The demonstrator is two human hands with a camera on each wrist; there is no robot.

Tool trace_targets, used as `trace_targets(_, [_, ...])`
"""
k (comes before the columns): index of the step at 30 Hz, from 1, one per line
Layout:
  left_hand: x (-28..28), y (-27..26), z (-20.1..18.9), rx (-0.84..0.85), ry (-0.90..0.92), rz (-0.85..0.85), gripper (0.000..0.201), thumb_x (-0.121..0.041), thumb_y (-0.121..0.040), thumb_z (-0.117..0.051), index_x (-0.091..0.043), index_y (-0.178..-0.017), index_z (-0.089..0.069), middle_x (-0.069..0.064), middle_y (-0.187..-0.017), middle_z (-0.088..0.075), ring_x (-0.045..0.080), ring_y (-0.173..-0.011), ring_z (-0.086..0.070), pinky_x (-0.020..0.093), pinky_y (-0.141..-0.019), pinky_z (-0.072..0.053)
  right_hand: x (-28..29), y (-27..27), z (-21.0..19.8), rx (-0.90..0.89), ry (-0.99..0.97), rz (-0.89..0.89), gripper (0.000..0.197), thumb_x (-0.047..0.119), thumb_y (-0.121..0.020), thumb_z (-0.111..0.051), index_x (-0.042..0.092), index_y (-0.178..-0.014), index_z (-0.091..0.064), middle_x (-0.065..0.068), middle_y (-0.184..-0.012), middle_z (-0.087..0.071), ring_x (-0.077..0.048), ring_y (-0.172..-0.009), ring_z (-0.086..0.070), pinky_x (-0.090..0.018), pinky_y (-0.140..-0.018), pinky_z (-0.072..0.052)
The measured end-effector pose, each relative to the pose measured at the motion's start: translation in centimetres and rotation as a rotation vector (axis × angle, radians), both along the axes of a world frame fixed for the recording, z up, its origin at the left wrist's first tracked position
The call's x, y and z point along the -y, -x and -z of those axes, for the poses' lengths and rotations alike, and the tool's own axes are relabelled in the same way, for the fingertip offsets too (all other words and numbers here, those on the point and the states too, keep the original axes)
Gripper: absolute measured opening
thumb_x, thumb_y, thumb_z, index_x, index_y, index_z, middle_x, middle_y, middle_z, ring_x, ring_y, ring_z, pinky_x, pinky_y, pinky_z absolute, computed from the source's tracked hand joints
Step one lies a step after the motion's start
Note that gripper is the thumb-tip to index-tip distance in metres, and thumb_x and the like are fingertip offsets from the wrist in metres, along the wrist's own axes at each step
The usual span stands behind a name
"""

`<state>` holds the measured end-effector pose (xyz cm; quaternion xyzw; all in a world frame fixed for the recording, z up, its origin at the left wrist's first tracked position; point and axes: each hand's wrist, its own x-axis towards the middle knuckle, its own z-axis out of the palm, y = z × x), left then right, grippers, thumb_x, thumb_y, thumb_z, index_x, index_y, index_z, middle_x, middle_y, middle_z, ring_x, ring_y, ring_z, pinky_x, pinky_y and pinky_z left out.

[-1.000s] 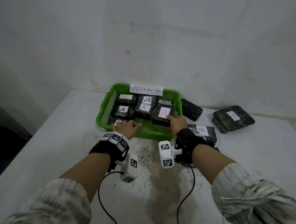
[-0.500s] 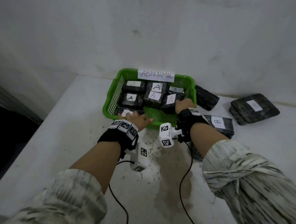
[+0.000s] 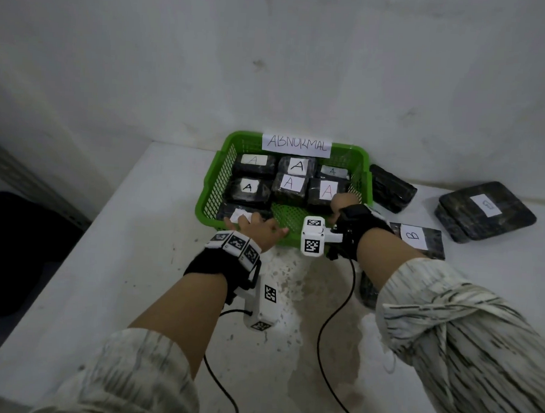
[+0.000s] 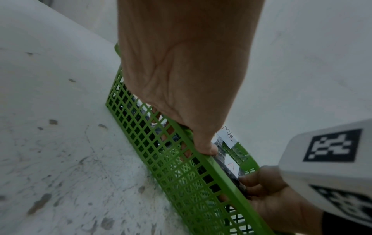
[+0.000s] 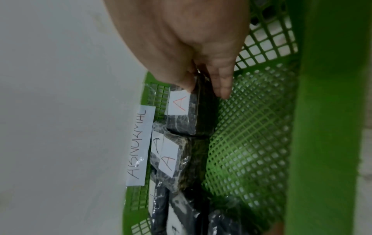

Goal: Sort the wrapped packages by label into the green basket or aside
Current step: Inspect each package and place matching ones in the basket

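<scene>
A green basket tagged ABNORMAL holds several dark wrapped packages labelled A. My right hand is inside its right side and grips the package with the red A. In the right wrist view the thumb lies by that label and the fingers run down the package's side. My left hand curls over the basket's near rim, thumb along the rim. Its fingers reach down onto the package in the near-left corner; how firmly they hold it is hidden.
Right of the basket lie an unlabelled dark package and two marked B. Another dark package shows under my right forearm. The white table meets a wall behind; its left edge drops off.
My right hand has carried the red A package deeper into the basket and set it lower beside the others. The left hand has stayed at the near-left corner.
</scene>
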<state>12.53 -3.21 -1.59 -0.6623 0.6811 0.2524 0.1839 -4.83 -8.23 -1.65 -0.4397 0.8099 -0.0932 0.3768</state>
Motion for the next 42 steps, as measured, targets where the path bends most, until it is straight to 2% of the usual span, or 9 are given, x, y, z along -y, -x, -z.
trace_targets(3, [0.1, 0.0, 0.2, 0.002, 0.003, 0.010, 0.055, -0.063, -0.093, -0.019, -0.029, -0.127, -0.047, 0.008, -0.146, -0.028, 0.038, -0.139, -0.019, 0.065, -0.110, 0.002, 0.2, 0.2, 0.3, -0.086, 0.047, -0.099, 0.035, 0.016, -0.099, -0.049, 0.013, -0.065, -0.042, -0.009, -0.069, -0.041, -0.032, -0.121, -0.053, -0.035, -0.094, -0.041])
trace_targets(5, [0.1, 0.0, 0.3, -0.002, 0.009, 0.005, 0.055, -0.064, -0.093, -0.020, -0.029, -0.124, -0.049, 0.008, -0.145, -0.029, 0.038, -0.139, -0.020, 0.065, -0.110, 0.003, 0.5, 0.4, 1.1, -0.043, 0.081, -0.085, 0.018, 0.021, -0.097, -0.052, 0.004, -0.097, -0.058, -0.017, -0.100, -0.058, -0.033, -0.124, -0.050, -0.037, -0.104, -0.036])
trace_targets(7, [-0.1, 0.0, 0.3, -0.008, 0.016, 0.003, 0.055, -0.063, -0.093, -0.021, -0.029, -0.123, -0.050, 0.009, -0.145, -0.030, 0.038, -0.139, -0.019, 0.065, -0.110, 0.003, 0.4, 0.2, 1.7, 0.127, 0.175, 0.055, 0.043, 0.016, -0.097, -0.048, 0.003, -0.137, -0.042, -0.019, -0.138, -0.047, -0.035, -0.130, -0.043, -0.039, -0.106, -0.035])
trace_targets(9, [-0.2, 0.0, 0.0, -0.004, 0.008, 0.007, 0.055, -0.063, -0.093, -0.020, -0.030, -0.126, -0.048, 0.008, -0.147, -0.027, 0.038, -0.139, -0.018, 0.065, -0.110, 0.004, 0.6, 0.5, 2.4, 0.202, 0.259, 0.167, 0.052, 0.008, -0.094, -0.043, 0.009, -0.145, -0.034, -0.020, -0.146, -0.037, -0.038, -0.131, -0.040, -0.043, -0.109, -0.036])
trace_targets(18, [-0.4, 1.9, -1.2, 0.155, 0.031, 0.093, 0.066, -0.060, -0.095, -0.013, -0.021, -0.144, -0.034, 0.013, -0.155, -0.018, 0.033, -0.143, -0.015, 0.065, -0.111, 0.003, -4.1, 4.6, -0.5, 0.338, 0.642, 0.178, 0.025, 0.002, -0.087, -0.055, 0.002, -0.111, -0.059, -0.013, -0.101, -0.061, -0.023, -0.090, -0.055, -0.033, -0.080, -0.044])
trace_targets(27, [-2.7, 10.6, -0.5, -0.051, 0.016, 0.240, 0.062, -0.066, -0.092, -0.018, -0.033, -0.141, -0.036, 0.007, -0.154, -0.019, 0.035, -0.144, -0.009, 0.070, -0.106, 0.007, -7.8, 14.2, 0.6, -0.093, 0.267, 0.156, 0.044, 0.030, -0.081, -0.067, 0.016, -0.121, -0.056, -0.022, -0.133, -0.044, -0.039, -0.127, -0.037, -0.041, -0.106, -0.032])
trace_targets(33, [-2.8, 11.1, 0.2, -0.050, 0.065, 0.241, 0.054, -0.060, -0.094, -0.023, -0.033, -0.138, -0.040, 0.006, -0.150, -0.025, 0.038, -0.141, -0.012, 0.070, -0.107, 0.000, -11.8, 14.4, 1.7, -0.051, 0.342, 0.106, 0.024, 0.024, -0.077, -0.073, 0.020, -0.068, -0.051, -0.018, -0.106, -0.061, -0.035, -0.104, -0.057, -0.032, -0.076, -0.041])
trace_targets(38, [-3.5, 10.9, 0.5, -0.081, 0.145, 0.264, 0.051, -0.056, -0.096, -0.023, -0.030, -0.134, -0.043, 0.006, -0.145, -0.030, 0.037, -0.137, -0.019, 0.068, -0.108, -0.007, -15.2, 12.8, 3.3, -0.398, 0.201, 0.124, 0.028, 0.027, -0.087, -0.057, 0.016, -0.113, -0.057, -0.016, -0.127, -0.043, -0.036, -0.121, -0.037, -0.042, -0.101, -0.029])
trace_targets(42, [-3.6, 10.9, 0.6, -0.096, 0.168, 0.263, 0.050, -0.055, -0.096, -0.023, -0.029, -0.133, -0.045, 0.006, -0.145, -0.030, 0.036, -0.137, -0.020, 0.066, -0.108, -0.009, -17.3, 12.7, 4.4, -0.433, 0.157, 0.208, 0.037, 0.035, -0.087, -0.055, 0.018, -0.120, -0.051, -0.016, -0.133, -0.033, -0.037, -0.125, -0.029, -0.048, -0.106, -0.022])
